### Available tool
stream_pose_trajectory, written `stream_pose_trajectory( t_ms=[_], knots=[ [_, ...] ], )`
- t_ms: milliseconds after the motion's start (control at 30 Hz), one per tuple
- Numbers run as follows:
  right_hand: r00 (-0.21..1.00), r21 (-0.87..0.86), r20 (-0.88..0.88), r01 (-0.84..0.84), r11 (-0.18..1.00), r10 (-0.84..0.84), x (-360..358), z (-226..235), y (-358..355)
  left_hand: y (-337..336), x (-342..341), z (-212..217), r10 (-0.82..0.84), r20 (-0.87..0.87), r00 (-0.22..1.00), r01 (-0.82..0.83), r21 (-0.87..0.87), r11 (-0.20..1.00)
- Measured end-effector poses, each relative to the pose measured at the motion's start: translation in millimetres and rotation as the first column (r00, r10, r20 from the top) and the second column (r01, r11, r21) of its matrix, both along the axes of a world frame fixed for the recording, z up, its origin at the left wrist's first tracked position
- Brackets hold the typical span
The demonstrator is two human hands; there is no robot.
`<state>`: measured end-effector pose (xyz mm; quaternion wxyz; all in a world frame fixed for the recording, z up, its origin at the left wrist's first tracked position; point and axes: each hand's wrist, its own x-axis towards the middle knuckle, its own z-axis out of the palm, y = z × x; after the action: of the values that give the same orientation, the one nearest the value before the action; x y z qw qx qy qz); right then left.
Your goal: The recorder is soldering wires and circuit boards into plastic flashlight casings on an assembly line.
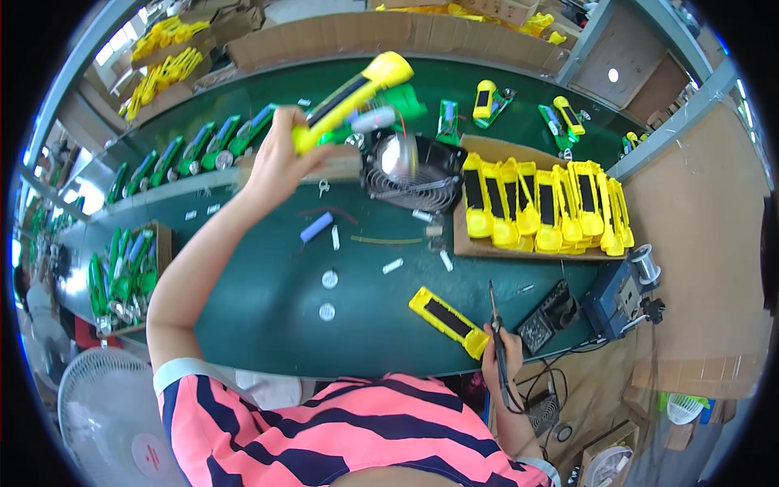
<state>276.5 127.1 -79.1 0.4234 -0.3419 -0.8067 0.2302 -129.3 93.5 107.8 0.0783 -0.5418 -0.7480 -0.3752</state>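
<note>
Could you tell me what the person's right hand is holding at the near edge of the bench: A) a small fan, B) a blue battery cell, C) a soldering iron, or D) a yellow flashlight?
C: the right hand grips a thin soldering iron, tip pointing up, beside a yellow flashlight half-shell lying on the green bench.

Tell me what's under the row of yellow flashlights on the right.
The yellow flashlights lie on a flat cardboard sheet on the green table. Whatever lies beneath the cardboard is covered.
</note>
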Motion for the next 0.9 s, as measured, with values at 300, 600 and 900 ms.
stream_pose_trajectory(
  t_ms=[300,600,900],
  knots=[
    [0.991,0.074,0.097,-0.103,0.992,0.095,-7,0,1,172,-163,-128,0.565,-0.098,0.819,-0.547,-0.431,0.718],
    [0.989,0.118,0.073,-0.139,0.983,0.131,-7,6,6,205,-89,-102,-0.531,-0.736,0.42,0.028,-0.574,0.818],
    [0.995,0.167,0.009,-0.101,0.981,0.101,0,-3,-2,98,32,37,-0.311,-0.684,0.66,0.288,-0.152,0.946]
  ],
)
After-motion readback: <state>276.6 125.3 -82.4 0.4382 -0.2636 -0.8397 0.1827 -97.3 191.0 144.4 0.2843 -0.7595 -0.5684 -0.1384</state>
